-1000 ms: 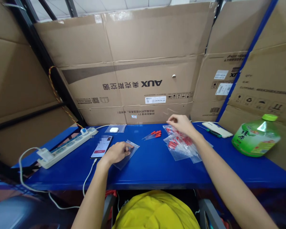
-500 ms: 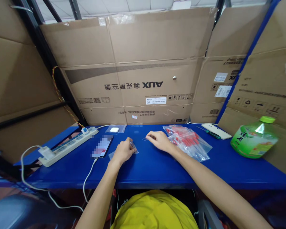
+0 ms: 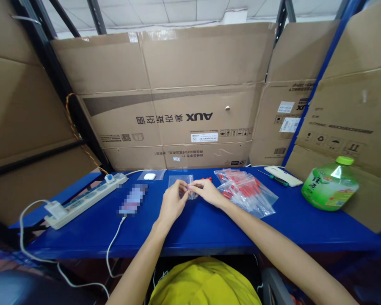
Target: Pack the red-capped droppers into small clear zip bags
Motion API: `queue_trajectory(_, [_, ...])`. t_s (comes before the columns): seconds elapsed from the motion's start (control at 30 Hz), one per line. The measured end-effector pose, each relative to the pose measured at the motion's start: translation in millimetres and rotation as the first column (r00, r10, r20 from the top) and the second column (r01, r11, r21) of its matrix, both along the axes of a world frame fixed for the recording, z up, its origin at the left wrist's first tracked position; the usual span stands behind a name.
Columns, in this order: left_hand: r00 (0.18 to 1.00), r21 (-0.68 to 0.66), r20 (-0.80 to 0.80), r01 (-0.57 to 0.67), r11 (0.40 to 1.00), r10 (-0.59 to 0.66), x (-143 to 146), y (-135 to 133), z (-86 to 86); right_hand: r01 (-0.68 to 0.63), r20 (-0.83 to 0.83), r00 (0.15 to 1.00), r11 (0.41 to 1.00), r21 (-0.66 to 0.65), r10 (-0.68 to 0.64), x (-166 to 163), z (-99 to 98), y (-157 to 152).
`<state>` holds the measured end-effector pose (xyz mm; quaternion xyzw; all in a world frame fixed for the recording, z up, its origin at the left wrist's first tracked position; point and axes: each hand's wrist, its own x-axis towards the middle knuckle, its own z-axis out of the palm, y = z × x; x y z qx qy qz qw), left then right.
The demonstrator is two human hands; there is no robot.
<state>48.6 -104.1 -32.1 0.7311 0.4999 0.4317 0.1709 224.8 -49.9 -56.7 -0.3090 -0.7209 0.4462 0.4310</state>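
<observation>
Both hands meet over the middle of the blue table. My left hand (image 3: 174, 201) is closed, thumb and fingers pinching the near edge of a small clear plastic bag (image 3: 179, 178). From the other side, my right hand (image 3: 207, 191) pinches the same edge, its fingertips touching those of the left. The bag extends beyond the fingers and looks flat; its contents, if any, are hidden. Just behind the right hand a few small red pieces (image 3: 208, 179) show on the table. To the right of that hand lies a pile of clear zip bags (image 3: 247, 189) holding red pieces.
At left are a phone (image 3: 133, 200) with a white cable and a white power strip (image 3: 87, 201). A white case (image 3: 150, 176) lies on a plastic bag behind. At right are a green-handled screwdriver (image 3: 277, 180), a white object (image 3: 284, 176) and a green bottle (image 3: 330, 186). Cardboard walls (image 3: 184, 97) surround the table.
The hands have come together: the left moved right and slightly away from me, the right moved left a little. Red pieces now show behind the right hand. The view has shifted slightly.
</observation>
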Motion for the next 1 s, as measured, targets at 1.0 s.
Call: queue_trajectory(1.0, [0.997, -0.036, 0.051, -0.049, 0.998, 0.051, 1, 1, 0.1, 0.139, 0.014, 0.990, 0.987, 0.082, -0.140, -2, 11.9, -10])
